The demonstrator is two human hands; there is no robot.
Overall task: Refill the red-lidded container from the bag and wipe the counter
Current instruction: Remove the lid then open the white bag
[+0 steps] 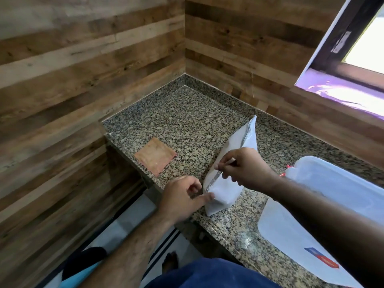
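Near the counter's [187, 113] front edge the white bag [226, 190] runs long-axis from that edge toward the back wall, the left hand [182, 199] pinching its near corner, the right hand [247, 167] pinching mid-seam, container [336, 179] just right

Left hand [182, 199] and right hand [247, 167] pinching, close together

A home kitchen: speckled granite counter [193, 121], wood-plank walls [83, 69], window [363, 48].
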